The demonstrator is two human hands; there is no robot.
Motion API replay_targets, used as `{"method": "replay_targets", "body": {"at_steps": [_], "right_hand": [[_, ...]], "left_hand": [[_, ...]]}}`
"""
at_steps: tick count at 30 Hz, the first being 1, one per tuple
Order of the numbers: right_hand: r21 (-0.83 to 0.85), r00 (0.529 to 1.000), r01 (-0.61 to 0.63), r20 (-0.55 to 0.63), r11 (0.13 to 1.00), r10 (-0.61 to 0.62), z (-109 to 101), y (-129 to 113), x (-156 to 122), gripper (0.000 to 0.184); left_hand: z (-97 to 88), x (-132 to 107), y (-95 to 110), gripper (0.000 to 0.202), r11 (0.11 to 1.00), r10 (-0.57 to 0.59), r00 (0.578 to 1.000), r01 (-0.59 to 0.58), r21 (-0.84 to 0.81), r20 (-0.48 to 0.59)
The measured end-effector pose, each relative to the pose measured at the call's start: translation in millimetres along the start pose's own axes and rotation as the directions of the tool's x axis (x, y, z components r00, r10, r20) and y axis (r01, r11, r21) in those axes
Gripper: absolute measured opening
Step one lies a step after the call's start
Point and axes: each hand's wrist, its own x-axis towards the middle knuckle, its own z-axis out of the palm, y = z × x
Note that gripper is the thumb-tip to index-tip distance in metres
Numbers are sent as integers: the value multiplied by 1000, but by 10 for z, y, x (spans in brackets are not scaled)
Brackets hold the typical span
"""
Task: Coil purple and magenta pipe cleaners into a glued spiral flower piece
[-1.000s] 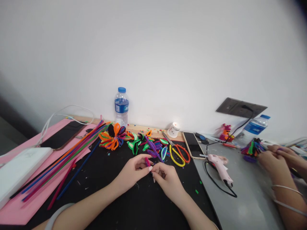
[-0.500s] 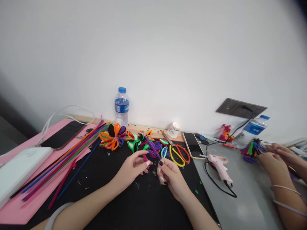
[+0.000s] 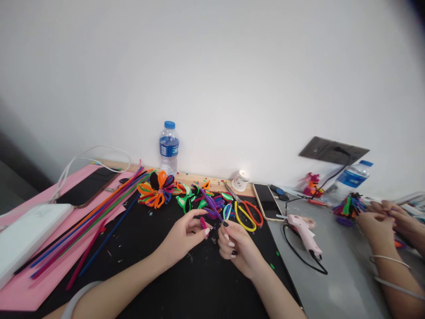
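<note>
My left hand [image 3: 188, 232] is closed on a short magenta pipe cleaner piece [image 3: 203, 223], pinched between thumb and fingers. Just to its right, my right hand [image 3: 237, 246] pinches the lower end of a purple pipe cleaner [image 3: 214, 208], which slants up and to the left. Behind the hands lie bent purple pipe cleaners [image 3: 215, 204] and green pipe cleaner shapes [image 3: 186, 199]. A pipe cleaner flower [image 3: 161, 190] in orange, black and purple sits to their left. Scissors [image 3: 245, 215] with yellow and red handles rest just beyond my right hand.
Long pipe cleaners [image 3: 89, 217] lie across pink paper [image 3: 29, 290] at left, beside a white box [image 3: 31, 239] and a phone [image 3: 88, 188]. A bottle [image 3: 169, 148], paper cup [image 3: 240, 180], second phone [image 3: 267, 201] and pink glue gun [image 3: 304, 232] stand or lie around. A co-worker's hands [image 3: 381, 221] work at right.
The fingers of my right hand have curled in further, and the hand has shifted slightly. My left hand still pinches the magenta piece. The co-worker's hands have moved a little.
</note>
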Motion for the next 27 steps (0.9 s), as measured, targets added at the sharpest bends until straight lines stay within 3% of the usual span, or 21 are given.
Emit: {"method": "replay_targets", "body": {"at_steps": [7,27], "right_hand": [[37,1000,-6,12,999,5,36,-29,-12,24],[-97,998,14,-67,995,-21,0,64,3,23]], "left_hand": [[8,4,-11,43,1000,-6,1000,6,-14,-8],[21,-11,36,43,1000,-15,1000,15,0,-21]]}}
